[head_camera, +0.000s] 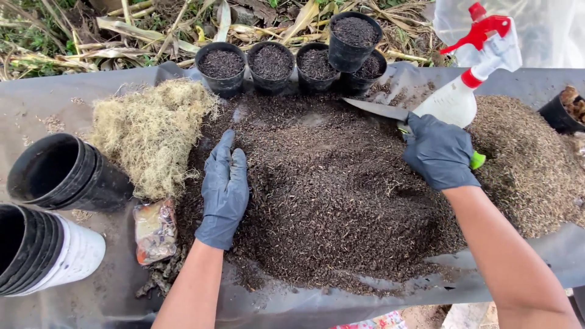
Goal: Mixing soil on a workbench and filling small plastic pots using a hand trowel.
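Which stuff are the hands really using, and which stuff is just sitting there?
In use:
- left hand flat on the dark soil heap
- right hand holding a trowel
- filled black pots

Lying about:
- spray bottle
- dry moss
- empty pot stacks
- small plastic bag

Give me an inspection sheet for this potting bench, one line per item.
Surface: black sheet, covered in soil.
Job's things: dark potting mix; trowel; filled pots in a row.
Clutter: dry moss, empty pot stacks, spray bottle, small bag.
Grippers: left hand gloved, flat on mix; right hand gloved, gripping trowel.
Cables: nothing seen.
Surroundings: dry leaves on the ground.
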